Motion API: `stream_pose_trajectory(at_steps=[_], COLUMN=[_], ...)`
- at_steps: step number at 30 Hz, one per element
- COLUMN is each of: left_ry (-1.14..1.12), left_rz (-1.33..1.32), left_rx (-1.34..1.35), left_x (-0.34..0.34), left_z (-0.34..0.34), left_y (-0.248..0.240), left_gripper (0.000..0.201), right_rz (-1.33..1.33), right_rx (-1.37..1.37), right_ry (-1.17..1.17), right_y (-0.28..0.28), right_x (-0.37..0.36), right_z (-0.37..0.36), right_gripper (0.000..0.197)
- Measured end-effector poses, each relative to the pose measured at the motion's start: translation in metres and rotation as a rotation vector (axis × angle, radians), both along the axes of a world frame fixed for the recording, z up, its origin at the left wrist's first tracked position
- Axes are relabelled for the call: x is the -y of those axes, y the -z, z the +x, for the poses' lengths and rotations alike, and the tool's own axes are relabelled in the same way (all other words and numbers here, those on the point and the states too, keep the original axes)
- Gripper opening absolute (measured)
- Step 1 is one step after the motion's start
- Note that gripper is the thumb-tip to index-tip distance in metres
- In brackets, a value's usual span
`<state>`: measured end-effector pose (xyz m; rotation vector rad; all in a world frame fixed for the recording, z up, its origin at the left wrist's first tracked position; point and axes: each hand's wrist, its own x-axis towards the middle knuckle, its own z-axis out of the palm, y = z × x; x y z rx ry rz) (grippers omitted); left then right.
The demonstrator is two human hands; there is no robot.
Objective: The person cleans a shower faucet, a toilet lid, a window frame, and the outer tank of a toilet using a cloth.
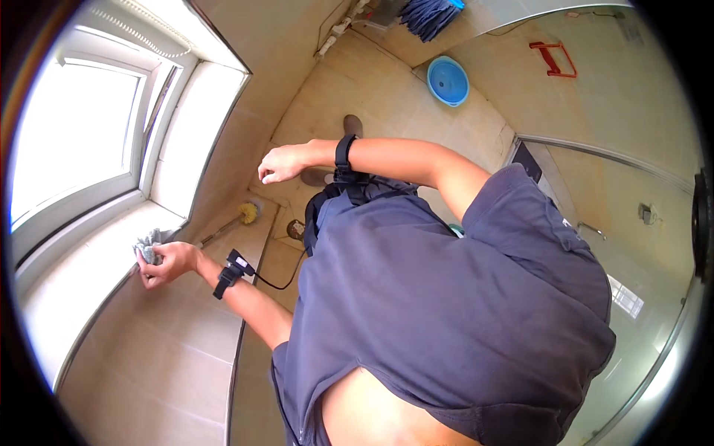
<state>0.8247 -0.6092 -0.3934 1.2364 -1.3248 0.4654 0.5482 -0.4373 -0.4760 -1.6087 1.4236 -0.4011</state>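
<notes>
Nearest of all was your dark grey shirt (446, 297), right of the windowsill (82, 279), with black gear (327, 208) strapped at your waist. Your bent right arm reached back toward the windowsill, a black band (343, 152) around its wrist. Your right hand (282, 163) hung in the air well apart from the windowsill, its fingers loosely bent, with nothing visible in it. On your left wrist you wore a black strap with a small device (238, 262), from which a thin cable ran away from the windowsill toward your body. Your left hand (171, 264) was at the front edge of the windowsill, fingers and thumb pinched around a crumpled grey cloth (146, 241); the cloth sat at that edge, near the windowsill's inner corner, seemingly against the surface.

Just behind the windowsill stood the white-framed window (85, 134), bright with daylight. Lower down, right of the windowsill, a long-handled brush (248, 213) with a yellow head leaned near the tiled wall below it. Farther right of the windowsill, your brown shoes (352, 125) showed on the tiled floor (372, 78). Well apart from the windowsill, past your feet, were a round blue basin (448, 80), a dark blue mop head (428, 18) and, farther right, a red frame (554, 59).
</notes>
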Motion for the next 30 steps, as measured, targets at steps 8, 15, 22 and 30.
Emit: stream_pose_trajectory(at_steps=[8, 15, 22, 30], left_ry=[0.022, 0.062, 0.157, 0.053], left_rz=[-0.119, -0.093, 0.040, -0.569], left_rx=[0.029, 0.038, -0.124, 0.002], left_x=[-0.002, -0.019, -0.029, 0.004], left_z=[0.010, -0.003, 0.017, -0.013], left_y=[-0.047, -0.092, -0.074, -0.299], left_gripper=[0.014, 0.019, 0.032, 0.016], right_rz=[-0.173, -0.129, -0.069, -0.218], right_rx=[0.004, 0.036, 0.079, 0.141], right_ry=[-0.015, -0.115, -0.207, -0.287], right_y=[0.006, 0.003, -0.085, -0.174], right_x=[-0.002, 0.010, 0.057, 0.087], right_z=[-0.045, -0.036, 0.011, 0.012], right_gripper=[0.034, 0.035, 0.038, 0.040])
